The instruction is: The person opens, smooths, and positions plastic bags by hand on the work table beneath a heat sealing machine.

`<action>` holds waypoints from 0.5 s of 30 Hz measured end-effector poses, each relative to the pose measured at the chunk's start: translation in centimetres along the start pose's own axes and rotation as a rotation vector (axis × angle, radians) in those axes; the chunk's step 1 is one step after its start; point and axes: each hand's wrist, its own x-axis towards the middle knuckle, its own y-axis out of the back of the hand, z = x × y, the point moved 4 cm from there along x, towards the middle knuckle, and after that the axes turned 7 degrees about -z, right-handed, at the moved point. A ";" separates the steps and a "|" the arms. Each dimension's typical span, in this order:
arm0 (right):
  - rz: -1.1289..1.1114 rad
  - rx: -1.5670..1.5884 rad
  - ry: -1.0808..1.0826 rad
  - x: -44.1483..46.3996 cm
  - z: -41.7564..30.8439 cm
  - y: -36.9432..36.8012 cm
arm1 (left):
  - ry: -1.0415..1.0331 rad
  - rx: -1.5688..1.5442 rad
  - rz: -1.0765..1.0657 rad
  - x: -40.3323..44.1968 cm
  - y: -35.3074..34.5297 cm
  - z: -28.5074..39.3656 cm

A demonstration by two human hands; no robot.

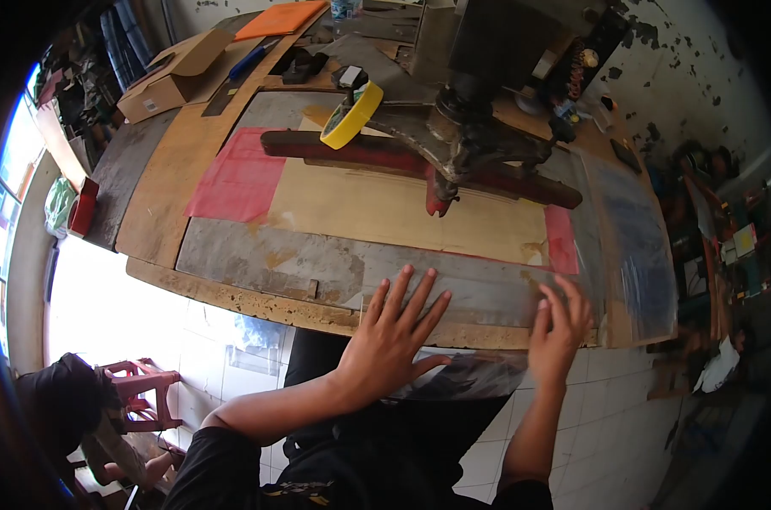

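My left hand point(395, 330) is spread flat at the table's front edge, palm down on a clear plastic sheet point(479, 378). That sheet lies over the edge and hangs toward my lap. To its right, my right hand point(560, 330) is raised at the same edge with fingers bent and apart, slightly blurred; whether it touches the plastic I cannot tell. Beyond both hands lies a cream panel point(360, 204) with red strips point(237, 174) at its ends, on a worn grey board point(258, 255). A dark red bar point(351, 151) of a metal press point(457, 127) crosses above the panel.
A yellow tape roll point(352, 116) hangs on the press. At the back left are a cardboard box point(173, 76), a blue-handled tool point(251, 59) and an orange sheet point(279, 19). Stacked clear plastic point(636, 255) covers the right end. A red stool point(143, 391) stands lower left, beside a person's leg.
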 end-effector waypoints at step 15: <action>-0.297 0.039 0.134 -1.9 -2.9 -1.8 | 0.030 -0.104 0.008 -0.2 0.2 -0.6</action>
